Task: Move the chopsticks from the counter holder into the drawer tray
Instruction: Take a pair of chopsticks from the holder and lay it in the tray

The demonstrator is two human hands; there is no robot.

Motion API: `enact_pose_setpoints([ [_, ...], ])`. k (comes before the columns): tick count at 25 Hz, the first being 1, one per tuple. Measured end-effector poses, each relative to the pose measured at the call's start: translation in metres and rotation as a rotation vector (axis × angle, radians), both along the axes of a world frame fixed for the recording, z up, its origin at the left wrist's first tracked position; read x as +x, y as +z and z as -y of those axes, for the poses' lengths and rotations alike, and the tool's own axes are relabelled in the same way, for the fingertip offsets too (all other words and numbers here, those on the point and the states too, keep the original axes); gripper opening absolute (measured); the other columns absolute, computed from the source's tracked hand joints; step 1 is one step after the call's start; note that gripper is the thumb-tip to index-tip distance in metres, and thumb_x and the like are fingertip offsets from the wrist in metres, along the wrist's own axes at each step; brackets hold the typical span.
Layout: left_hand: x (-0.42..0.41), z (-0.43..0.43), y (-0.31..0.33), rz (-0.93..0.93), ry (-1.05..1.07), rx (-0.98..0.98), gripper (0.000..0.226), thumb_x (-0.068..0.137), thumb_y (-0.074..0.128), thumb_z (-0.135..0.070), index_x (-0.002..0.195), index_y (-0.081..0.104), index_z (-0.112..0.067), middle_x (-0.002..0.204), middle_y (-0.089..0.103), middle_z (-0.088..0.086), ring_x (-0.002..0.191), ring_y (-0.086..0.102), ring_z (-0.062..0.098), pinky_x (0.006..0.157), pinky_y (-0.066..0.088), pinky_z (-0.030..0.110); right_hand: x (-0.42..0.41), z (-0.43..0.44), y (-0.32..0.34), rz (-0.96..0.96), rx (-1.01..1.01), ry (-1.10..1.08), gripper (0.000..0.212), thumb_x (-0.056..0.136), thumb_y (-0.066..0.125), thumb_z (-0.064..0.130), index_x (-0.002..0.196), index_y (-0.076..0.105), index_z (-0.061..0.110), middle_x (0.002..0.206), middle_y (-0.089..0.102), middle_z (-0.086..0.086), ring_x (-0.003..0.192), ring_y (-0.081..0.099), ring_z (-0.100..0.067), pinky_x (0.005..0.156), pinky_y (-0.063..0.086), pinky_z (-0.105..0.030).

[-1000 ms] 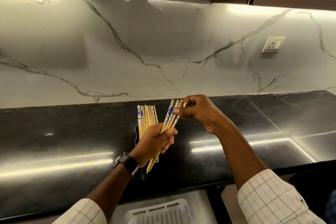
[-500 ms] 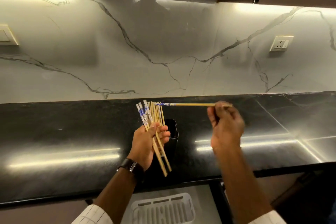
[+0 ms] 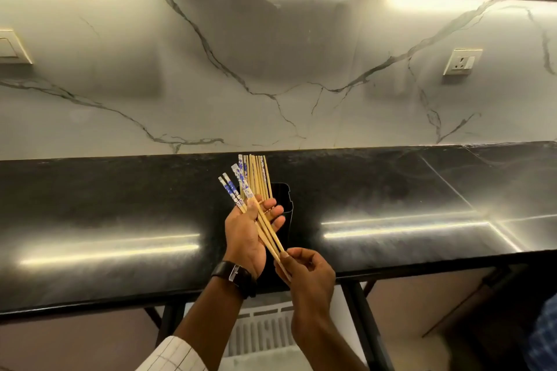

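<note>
A black holder (image 3: 284, 205) stands on the dark counter with several wooden chopsticks (image 3: 258, 178) upright in it. My left hand (image 3: 245, 238), with a black watch on the wrist, grips a fan of chopsticks (image 3: 238, 190) with blue-and-white tops, slanting from upper left to lower right in front of the holder. My right hand (image 3: 307, 275) sits just below the left one and pinches the thin lower tips of that bundle. The white slotted drawer tray (image 3: 262, 331) shows below the counter edge, partly hidden by my arms.
The glossy black counter (image 3: 391, 205) runs across the view, backed by a white marble wall with a socket (image 3: 461, 62) at right and a switch plate (image 3: 12, 47) at left. Dark table legs (image 3: 361, 319) stand below.
My right hand, which held one chopstick out horizontally at the right, has come down below my left hand and now pinches the bundle's lower tips. That chopstick has joined the bundle.
</note>
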State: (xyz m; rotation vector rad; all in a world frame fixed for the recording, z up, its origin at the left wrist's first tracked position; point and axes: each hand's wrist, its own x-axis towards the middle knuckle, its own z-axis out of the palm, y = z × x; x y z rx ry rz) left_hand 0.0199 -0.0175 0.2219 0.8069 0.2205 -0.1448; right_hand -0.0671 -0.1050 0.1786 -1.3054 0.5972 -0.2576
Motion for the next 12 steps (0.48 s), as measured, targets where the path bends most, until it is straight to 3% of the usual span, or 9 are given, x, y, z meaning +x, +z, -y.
enact_pose_setpoints([
  [3,-0.008,-0.005,-0.008,0.070,-0.113,0.133,0.027,0.108,0.042,-0.027,0.117,0.057,-0.007,0.071,0.053,0.000,0.052,0.043,0.010,0.046,0.039,0.024,-0.007,0.007,0.008,-0.048,-0.354,0.203,0.019,0.090,0.073,0.011,0.096,0.073,0.028,0.093,0.075,0.007,0.088,0.073,-0.010,0.072,0.061,-0.022],
  [5,-0.013,-0.014,-0.012,0.114,-0.274,0.306,0.029,0.108,0.042,-0.030,0.117,0.055,-0.006,0.067,0.049,-0.003,0.050,0.038,0.008,0.044,0.034,0.022,0.002,0.015,0.022,0.076,-0.452,0.114,0.029,0.093,0.071,0.014,0.116,0.069,0.030,0.107,0.072,0.011,0.100,0.070,-0.004,0.084,0.059,-0.021],
  [8,-0.028,-0.022,-0.019,0.177,-0.518,0.480,0.029,0.108,0.042,-0.033,0.115,0.056,-0.008,0.067,0.049,-0.005,0.051,0.037,0.008,0.046,0.034,0.022,0.031,0.028,0.048,0.251,-0.235,0.026,0.042,0.101,0.061,0.020,0.142,0.053,0.022,0.120,0.069,0.002,0.110,0.068,-0.010,0.093,0.057,-0.028],
  [12,-0.037,-0.021,-0.023,0.155,-0.709,0.521,0.023,0.107,0.043,-0.034,0.107,0.054,-0.015,0.068,0.046,-0.004,0.053,0.037,0.008,0.049,0.033,0.021,0.062,0.032,0.069,0.153,-0.118,0.384,0.028,0.106,0.051,0.020,0.132,0.059,0.013,0.099,0.076,-0.005,0.091,0.078,-0.020,0.071,0.061,-0.024],
])
